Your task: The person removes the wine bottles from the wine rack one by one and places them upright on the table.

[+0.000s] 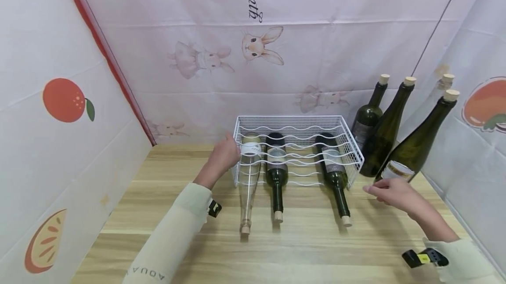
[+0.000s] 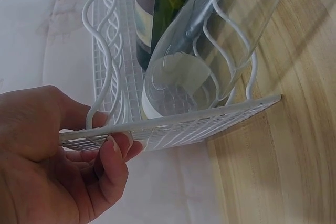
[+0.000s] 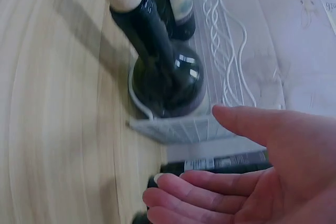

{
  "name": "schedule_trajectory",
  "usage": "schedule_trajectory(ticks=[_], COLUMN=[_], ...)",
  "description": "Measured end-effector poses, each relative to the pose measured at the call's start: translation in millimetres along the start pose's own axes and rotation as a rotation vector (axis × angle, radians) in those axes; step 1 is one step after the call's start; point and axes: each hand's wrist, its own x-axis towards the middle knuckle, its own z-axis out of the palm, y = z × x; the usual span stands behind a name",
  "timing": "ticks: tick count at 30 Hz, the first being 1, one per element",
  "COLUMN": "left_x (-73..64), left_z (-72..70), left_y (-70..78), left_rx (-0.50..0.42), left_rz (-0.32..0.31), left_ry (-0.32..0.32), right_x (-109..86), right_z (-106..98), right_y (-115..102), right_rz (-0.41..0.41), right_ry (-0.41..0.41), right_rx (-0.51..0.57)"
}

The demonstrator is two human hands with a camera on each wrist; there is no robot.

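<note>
My left hand [image 1: 224,155] grips the left end panel of a white wire wine rack [image 1: 290,117], its thumb and fingers round the edge [image 2: 113,129]. Three corked bottles lie in the rack, necks toward me: a clear glass bottle [image 1: 248,187] at the left, a dark green wine bottle [image 1: 277,176] beside it, and another dark wine bottle [image 1: 336,177] toward the right end. Off the rack's right end, my right hand [image 1: 395,192] hovers with nothing in it, fingers extended [image 3: 194,190]. It is in front of a standing green bottle [image 1: 421,145].
More corked bottles stand at the back right: a short dark bottle [image 1: 368,114], a tall green bottle [image 1: 389,128] and a clear bottle [image 1: 442,85] partly hidden. Printed cloth [image 1: 189,112] covers the walls around the wooden tabletop [image 1: 170,205].
</note>
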Motion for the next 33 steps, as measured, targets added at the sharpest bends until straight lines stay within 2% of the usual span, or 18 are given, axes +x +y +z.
schedule_trajectory(ticks=[5, 8, 10, 17, 22, 28, 33], left_x=[-0.6, -0.8, -0.5, -1.3, -1.0, -1.7, -1.5], left_z=[0.9, 1.3, 1.6, 2.1, 1.8, 3.4, 1.9], left_y=[-0.2, 0.8, 1.2, 0.8, 1.5, 2.6, 1.2], left_rx=[-0.004, -0.008, -0.009, -0.003, -0.010, 0.007, 0.009], left_rz=[-0.001, -0.009, -0.018, -0.024, -0.017, -0.004, -0.012], left_ry=[0.003, -0.003, -0.005, 0.000, 0.014, 0.009, 0.003], right_x=[4.1, 7.6, 9.6, 12.7, 18.2, 27.4, 33.1], right_z=[12.5, 21.5, 26.8, 40.8, 49.8, 59.7, 62.0], right_y=[-11.7, -18.4, -22.9, -37.6, -45.3, -51.7, -59.9], right_rz=[0.012, -0.002, -0.010, -0.035, -0.051, -0.015, -0.003], right_ry=[-0.039, -0.014, 0.026, 0.192, 0.216, 0.228, 0.251], right_rx=[0.109, 0.135, 0.107, -0.102, -0.114, -0.096, -0.143])
